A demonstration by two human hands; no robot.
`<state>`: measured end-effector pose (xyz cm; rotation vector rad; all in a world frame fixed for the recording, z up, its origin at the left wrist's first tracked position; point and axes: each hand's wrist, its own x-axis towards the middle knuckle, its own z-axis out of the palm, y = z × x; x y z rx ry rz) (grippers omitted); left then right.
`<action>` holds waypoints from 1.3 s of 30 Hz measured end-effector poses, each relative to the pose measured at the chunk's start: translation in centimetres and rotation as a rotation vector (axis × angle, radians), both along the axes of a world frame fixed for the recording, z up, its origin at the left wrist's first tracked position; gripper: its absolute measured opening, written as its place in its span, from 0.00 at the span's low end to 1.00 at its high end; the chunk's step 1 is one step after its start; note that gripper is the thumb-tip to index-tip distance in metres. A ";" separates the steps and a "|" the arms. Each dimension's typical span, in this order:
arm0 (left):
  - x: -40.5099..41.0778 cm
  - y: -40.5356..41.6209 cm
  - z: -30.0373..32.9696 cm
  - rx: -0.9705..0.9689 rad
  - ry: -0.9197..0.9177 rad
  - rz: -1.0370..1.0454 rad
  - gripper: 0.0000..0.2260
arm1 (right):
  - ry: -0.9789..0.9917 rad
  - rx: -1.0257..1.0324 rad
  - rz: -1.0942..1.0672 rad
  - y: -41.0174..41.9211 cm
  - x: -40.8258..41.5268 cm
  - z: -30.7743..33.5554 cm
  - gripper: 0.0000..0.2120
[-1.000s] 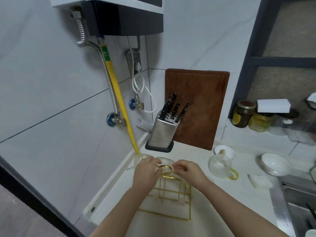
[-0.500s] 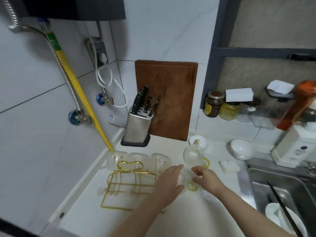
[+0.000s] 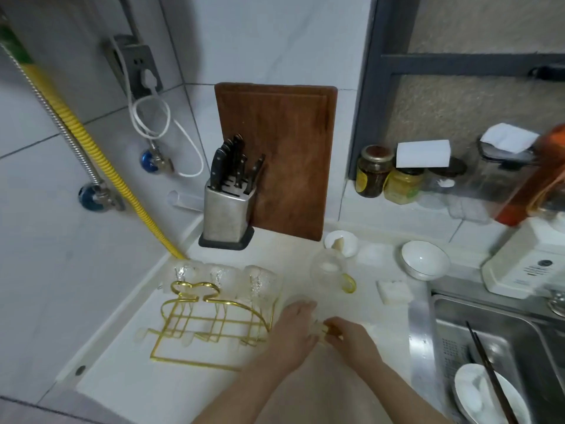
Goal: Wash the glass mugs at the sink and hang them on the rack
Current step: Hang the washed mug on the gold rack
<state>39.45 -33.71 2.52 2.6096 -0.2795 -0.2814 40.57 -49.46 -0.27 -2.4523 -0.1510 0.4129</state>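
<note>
mug [image 3: 301,304] between both hands, yellow handle [image 3: 328,328] toward right hand [image 3: 351,338].

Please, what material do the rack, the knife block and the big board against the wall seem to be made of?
Rack: thin wire with a shiny gold finish, probably plated metal. Knife block: brushed grey metal, likely stainless steel, on a dark base. Board: reddish-brown wood, matte, faint grain.

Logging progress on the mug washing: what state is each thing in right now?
Gold rack: upright, three glass mugs hanging on its far side.
Mug in hands: left hand around body, right hand pinching handle.
Spare mug: upside down on counter.
White bowl: upright, empty.
</note>
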 end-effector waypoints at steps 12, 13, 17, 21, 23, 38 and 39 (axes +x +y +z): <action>7.9 -6.8 0.3 0.412 -0.059 -0.177 0.36 | 0.105 0.103 -0.229 -11.6 -5.1 -1.3 0.25; 8.9 -7.3 0.3 0.456 -0.050 -0.192 0.37 | 0.117 0.122 -0.274 -12.2 -5.5 -1.2 0.30; 12.3 -8.8 -0.2 0.545 -0.002 -0.155 0.39 | 0.105 0.203 -0.424 -13.3 -7.4 -2.0 0.33; 13.8 -10.0 -1.7 0.591 0.035 -0.107 0.37 | 0.151 0.197 -0.393 -13.6 -8.7 -3.2 0.31; 14.0 -10.3 -2.4 0.576 0.049 -0.071 0.36 | 0.137 0.191 -0.386 -13.6 -9.0 -3.1 0.26; 8.5 -9.9 -4.1 0.530 -0.014 -0.254 0.25 | 0.014 0.239 -0.535 -11.5 -11.1 -2.1 0.09; 7.4 -9.7 -4.2 0.526 -0.030 -0.266 0.24 | 0.020 0.235 -0.550 -11.3 -11.4 -2.0 0.08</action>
